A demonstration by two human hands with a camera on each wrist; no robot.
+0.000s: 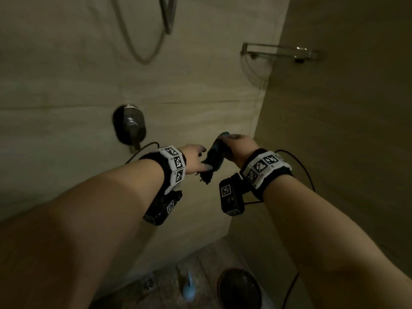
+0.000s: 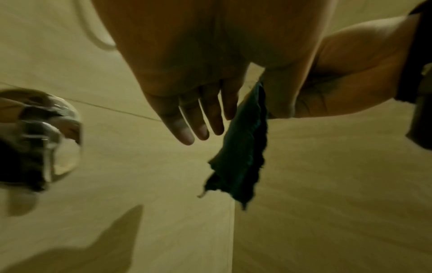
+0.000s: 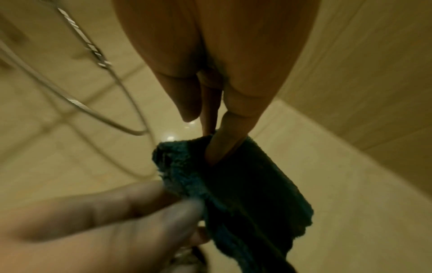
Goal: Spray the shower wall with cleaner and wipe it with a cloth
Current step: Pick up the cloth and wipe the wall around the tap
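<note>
A dark teal cloth [image 1: 213, 157] hangs in front of the beige tiled shower wall [image 1: 66, 85]. My right hand [image 1: 238, 146] grips the cloth's top; in the right wrist view its fingers [image 3: 222, 140] pinch into the cloth's [image 3: 233, 184] upper fold. My left hand [image 1: 194, 157] meets the cloth from the left. Its thumb and forefinger [image 3: 145, 205] pinch the cloth's side edge while the other fingers [image 2: 187, 129] stay straight beside the hanging cloth [image 2: 243, 147]. A pale blue bottle-like object [image 1: 188, 286], blurred, stands on the floor below.
A chrome mixer valve [image 1: 129, 123] sits on the wall left of my hands, with the shower hose [image 1: 142, 41] looping above. A glass corner shelf [image 1: 278, 52] is at upper right. On the floor are a drain [image 1: 148, 283] and a dark round container [image 1: 239, 288].
</note>
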